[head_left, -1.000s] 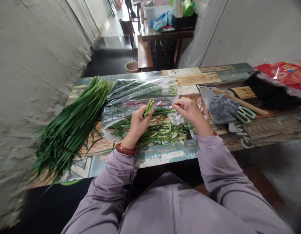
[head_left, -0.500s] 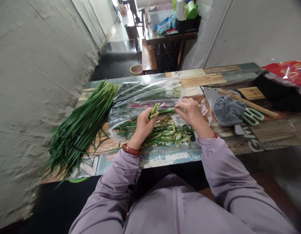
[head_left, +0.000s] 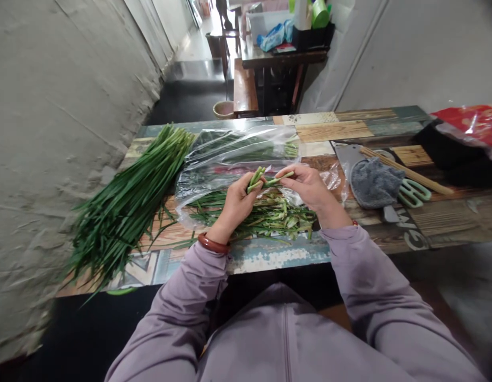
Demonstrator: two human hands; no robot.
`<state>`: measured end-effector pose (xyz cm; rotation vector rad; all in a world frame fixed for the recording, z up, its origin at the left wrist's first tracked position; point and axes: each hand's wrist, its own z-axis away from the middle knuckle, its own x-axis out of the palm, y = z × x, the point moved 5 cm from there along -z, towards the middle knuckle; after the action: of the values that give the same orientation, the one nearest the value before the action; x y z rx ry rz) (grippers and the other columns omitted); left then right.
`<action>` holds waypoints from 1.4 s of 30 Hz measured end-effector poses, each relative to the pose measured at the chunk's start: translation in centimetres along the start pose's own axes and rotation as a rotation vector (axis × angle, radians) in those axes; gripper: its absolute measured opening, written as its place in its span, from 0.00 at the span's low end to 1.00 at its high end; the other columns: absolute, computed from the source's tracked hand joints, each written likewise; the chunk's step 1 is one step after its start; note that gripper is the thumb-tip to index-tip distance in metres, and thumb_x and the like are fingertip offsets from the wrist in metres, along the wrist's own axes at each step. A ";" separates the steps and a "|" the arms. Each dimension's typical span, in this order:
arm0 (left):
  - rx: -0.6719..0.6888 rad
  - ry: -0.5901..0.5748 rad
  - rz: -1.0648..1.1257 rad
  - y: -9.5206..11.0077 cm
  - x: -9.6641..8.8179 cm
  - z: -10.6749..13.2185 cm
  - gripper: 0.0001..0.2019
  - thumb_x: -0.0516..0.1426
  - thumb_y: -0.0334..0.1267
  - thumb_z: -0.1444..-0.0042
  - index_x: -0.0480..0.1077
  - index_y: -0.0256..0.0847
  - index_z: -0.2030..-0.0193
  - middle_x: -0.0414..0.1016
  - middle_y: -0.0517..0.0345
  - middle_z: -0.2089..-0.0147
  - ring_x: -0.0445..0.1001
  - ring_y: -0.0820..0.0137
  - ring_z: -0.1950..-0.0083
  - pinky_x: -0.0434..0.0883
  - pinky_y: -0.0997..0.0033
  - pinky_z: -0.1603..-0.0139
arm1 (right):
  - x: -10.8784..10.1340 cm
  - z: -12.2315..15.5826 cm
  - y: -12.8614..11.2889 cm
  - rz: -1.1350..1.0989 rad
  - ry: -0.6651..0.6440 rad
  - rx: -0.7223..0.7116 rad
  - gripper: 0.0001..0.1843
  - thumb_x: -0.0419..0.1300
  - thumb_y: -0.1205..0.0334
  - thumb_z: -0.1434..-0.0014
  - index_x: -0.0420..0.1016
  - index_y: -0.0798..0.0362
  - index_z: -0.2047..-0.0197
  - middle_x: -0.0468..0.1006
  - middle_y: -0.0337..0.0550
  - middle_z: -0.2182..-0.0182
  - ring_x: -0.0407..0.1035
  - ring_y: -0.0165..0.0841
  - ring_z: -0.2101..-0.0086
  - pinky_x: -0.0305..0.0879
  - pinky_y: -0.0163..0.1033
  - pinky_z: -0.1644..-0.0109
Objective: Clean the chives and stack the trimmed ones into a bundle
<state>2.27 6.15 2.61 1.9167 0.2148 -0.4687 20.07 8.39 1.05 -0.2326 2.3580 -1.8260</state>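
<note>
My left hand (head_left: 240,201) is closed round a few green chive stalks (head_left: 256,178), their cut ends poking up past the thumb. Between the fingertips of my right hand (head_left: 307,187) is the pale end of one stalk, which reaches across to the left hand. Under both hands lies a heap of chive trimmings (head_left: 287,216) with yellowish leafy bits. A clear plastic bag (head_left: 233,139) holding more chives is spread just behind them. Off to the left, a large bunch of dark green chives (head_left: 134,199) fans toward the table's near edge.
On the right of the patterned table (head_left: 333,130) lie a grey cloth (head_left: 376,183), green-handled scissors (head_left: 415,192), wooden chopsticks (head_left: 408,171) and a red plastic bag (head_left: 471,123). A rough wall (head_left: 70,106) borders the left. Beyond stand a bench (head_left: 244,85) and a basket (head_left: 224,110).
My right hand has moved left, closer to my left hand, and the stalk's end now shows above its fingers. My left hand keeps its hold on the chives.
</note>
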 end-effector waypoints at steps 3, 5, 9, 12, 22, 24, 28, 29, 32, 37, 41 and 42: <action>-0.006 -0.071 -0.030 -0.3 0.5 0.0 0.11 0.53 0.44 0.38 0.70 0.39 0.65 0.74 0.59 0.68 0.70 0.71 0.64 0.66 0.72 0.60 | 0.2 -0.1 0.5 -0.059 -0.005 0.017 0.15 0.69 0.50 0.48 0.80 0.50 0.62 0.80 0.39 0.66 0.73 0.29 0.66 0.70 0.38 0.60; -0.009 -0.074 -0.060 -0.3 0.5 -0.1 0.11 0.53 0.43 0.39 0.69 0.39 0.68 0.72 0.60 0.69 0.68 0.71 0.65 0.65 0.73 0.61 | 0.2 -0.1 0.7 -0.058 0.014 0.026 0.15 0.69 0.49 0.48 0.80 0.50 0.61 0.80 0.38 0.66 0.72 0.29 0.67 0.70 0.36 0.62; -0.015 -0.027 -0.114 -0.2 0.1 -0.1 0.10 0.53 0.41 0.40 0.67 0.39 0.69 0.67 0.63 0.72 0.63 0.73 0.68 0.62 0.74 0.64 | -0.1 0.1 0.0 -0.030 0.057 -0.011 0.15 0.62 0.46 0.41 0.79 0.49 0.60 0.81 0.39 0.65 0.73 0.30 0.65 0.69 0.35 0.63; 0.005 -0.016 -0.154 -0.3 0.1 -0.1 0.10 0.53 0.39 0.40 0.65 0.39 0.72 0.65 0.63 0.73 0.62 0.73 0.69 0.60 0.73 0.65 | -0.6 0.3 -1.2 0.111 0.104 -0.094 0.16 0.58 0.46 0.37 0.79 0.48 0.59 0.81 0.40 0.63 0.74 0.32 0.63 0.69 0.38 0.60; 0.000 -0.029 -0.172 -0.9 0.3 -0.1 0.10 0.53 0.41 0.41 0.65 0.40 0.71 0.67 0.62 0.73 0.63 0.72 0.68 0.60 0.73 0.65 | 0.6 0.5 -2.6 0.588 0.044 -0.355 0.06 0.64 0.56 0.41 0.78 0.46 0.68 0.80 0.41 0.67 0.72 0.38 0.62 0.66 0.47 0.51; 0.002 -0.031 -0.180 -0.7 0.3 -0.1 0.10 0.53 0.40 0.41 0.64 0.40 0.72 0.66 0.63 0.73 0.62 0.73 0.69 0.59 0.73 0.66 | 0.6 0.4 -2.0 0.463 0.081 -0.294 0.07 0.64 0.56 0.41 0.78 0.47 0.69 0.80 0.40 0.69 0.72 0.36 0.65 0.67 0.43 0.57; -0.008 -0.036 -0.183 -0.3 0.3 0.0 0.09 0.53 0.38 0.41 0.65 0.40 0.72 0.66 0.64 0.75 0.63 0.73 0.70 0.60 0.73 0.66 | 0.3 0.2 -0.1 0.177 0.177 -0.056 0.14 0.61 0.47 0.40 0.77 0.49 0.66 0.78 0.38 0.70 0.71 0.31 0.69 0.66 0.37 0.65; -0.013 -0.034 -0.179 -0.3 0.3 0.1 0.10 0.53 0.38 0.41 0.65 0.40 0.73 0.66 0.64 0.75 0.63 0.73 0.70 0.60 0.73 0.66 | 0.2 0.2 0.3 0.122 0.198 -0.014 0.17 0.59 0.44 0.39 0.76 0.49 0.66 0.78 0.39 0.70 0.71 0.30 0.69 0.65 0.36 0.66; -0.020 -0.030 -0.144 -0.2 0.2 0.1 0.10 0.53 0.38 0.40 0.66 0.40 0.72 0.68 0.63 0.76 0.65 0.73 0.70 0.61 0.73 0.66 | 0.1 0.1 0.6 0.025 0.193 0.030 0.21 0.55 0.39 0.38 0.74 0.49 0.62 0.79 0.39 0.67 0.72 0.29 0.69 0.66 0.34 0.68; -0.028 -0.043 -0.102 -0.3 0.2 0.2 0.12 0.53 0.39 0.39 0.67 0.40 0.72 0.71 0.62 0.75 0.68 0.73 0.71 0.63 0.74 0.66 | 1.1 0.2 -0.2 0.053 0.106 -0.033 0.22 0.67 0.49 0.47 0.71 0.49 0.53 0.78 0.37 0.67 0.73 0.30 0.67 0.70 0.36 0.62; -0.029 -0.064 -0.088 -0.4 0.4 0.2 0.14 0.54 0.41 0.38 0.68 0.39 0.73 0.71 0.63 0.76 0.68 0.74 0.72 0.63 0.74 0.67 | 1.6 0.4 -0.4 0.131 0.116 -0.086 0.19 0.65 0.56 0.45 0.68 0.49 0.52 0.78 0.37 0.68 0.74 0.30 0.66 0.70 0.37 0.61; -0.030 -0.067 -0.081 -0.4 0.4 0.2 0.14 0.54 0.42 0.38 0.68 0.39 0.73 0.71 0.63 0.76 0.68 0.74 0.72 0.63 0.74 0.67 | 1.6 0.4 -0.4 0.151 0.111 -0.097 0.19 0.64 0.57 0.45 0.68 0.48 0.51 0.78 0.37 0.67 0.74 0.30 0.66 0.71 0.37 0.61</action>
<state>2.41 6.11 2.01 1.8650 0.2548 -0.5796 18.61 7.60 1.26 0.0365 2.4659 -1.6992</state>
